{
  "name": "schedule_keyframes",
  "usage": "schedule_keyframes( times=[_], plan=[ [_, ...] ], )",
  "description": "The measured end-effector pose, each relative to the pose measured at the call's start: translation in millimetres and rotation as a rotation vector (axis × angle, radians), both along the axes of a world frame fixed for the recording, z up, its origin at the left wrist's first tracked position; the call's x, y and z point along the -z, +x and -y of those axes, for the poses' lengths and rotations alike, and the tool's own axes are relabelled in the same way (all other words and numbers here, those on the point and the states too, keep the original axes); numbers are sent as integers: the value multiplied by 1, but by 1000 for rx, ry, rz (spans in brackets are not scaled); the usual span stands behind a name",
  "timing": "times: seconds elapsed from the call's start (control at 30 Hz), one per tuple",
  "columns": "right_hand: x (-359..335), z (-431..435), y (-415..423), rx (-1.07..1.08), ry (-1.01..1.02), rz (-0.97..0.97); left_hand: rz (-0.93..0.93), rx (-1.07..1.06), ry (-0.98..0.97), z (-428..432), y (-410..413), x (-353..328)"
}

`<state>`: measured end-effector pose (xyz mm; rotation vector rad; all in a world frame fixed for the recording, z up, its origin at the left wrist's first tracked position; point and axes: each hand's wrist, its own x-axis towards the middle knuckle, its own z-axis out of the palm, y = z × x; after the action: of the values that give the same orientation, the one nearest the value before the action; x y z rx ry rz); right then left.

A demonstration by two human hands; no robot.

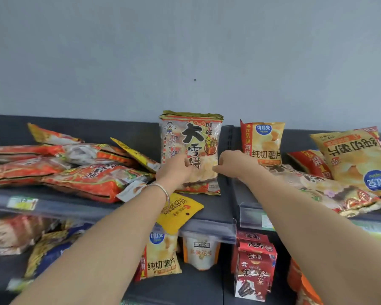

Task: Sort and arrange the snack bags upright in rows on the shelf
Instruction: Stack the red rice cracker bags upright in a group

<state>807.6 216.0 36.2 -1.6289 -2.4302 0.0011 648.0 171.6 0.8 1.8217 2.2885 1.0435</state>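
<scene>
Crinkly gold-and-clear film catches the light on the rice cracker bag (190,150), which stands upright at the back of the upper shelf (207,216), close to the grey back panel. Its long axis runs vertical, top seal up, printed face toward the person. The left hand (174,170) presses against its lower front, fingers wrapped on the bag; the right hand (229,161) touches the bag's right edge with fingers loosely curled, though I cannot tell whether it truly grips. Once let go, I judge the bag could tip forward, since nothing braces it. The heap of red bags (75,172) lying flat to the left might also slide into it. A chip bag (263,142) stands upright just beside, to the right.
</scene>
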Motion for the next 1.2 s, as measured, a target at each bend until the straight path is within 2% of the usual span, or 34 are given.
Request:
schedule_keyframes(
  times=[0.27,0.47,0.7,0.97,1.1,1.2],
  plan=[
    [1,18,-89,-161,-11,3,-2,-108,-19,53,-92,0],
    [3,20,-178,-189,20,-38,-226,-153,19,69,-173,-8],
    [7,11,-249,-141,7,-99,-456,-119,178,42,-241,-12],
    [14,-13,-295,-106,13,-155,-483,-67,196,11,-288,2],
    [21,-32,-321,-97,-125,-219,-482,-74,63,1,-312,11],
    [24,-42,-333,-53,-337,-399,-516,-76,50,-5,-319,16]
  ],
)
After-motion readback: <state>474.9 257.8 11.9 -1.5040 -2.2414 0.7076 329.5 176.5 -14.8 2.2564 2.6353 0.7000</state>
